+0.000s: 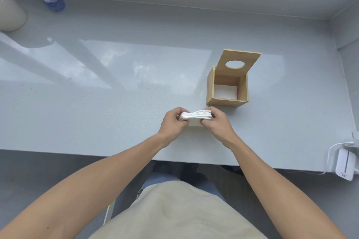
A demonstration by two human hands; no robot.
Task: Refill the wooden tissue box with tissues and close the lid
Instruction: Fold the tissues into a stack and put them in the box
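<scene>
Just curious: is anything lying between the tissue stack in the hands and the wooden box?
No. The head view shows only bare table between the tissue stack and wooden box.

Head camera looks steeply down, near the table (97, 103)

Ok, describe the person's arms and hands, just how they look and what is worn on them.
Both forearms are bare as far as the frame shows: no sleeves, gloves or bands in view. The left hand and right hand show no rings, watch or markings that can be made out. Nearer the body, a beige garment covers the torso.
</scene>
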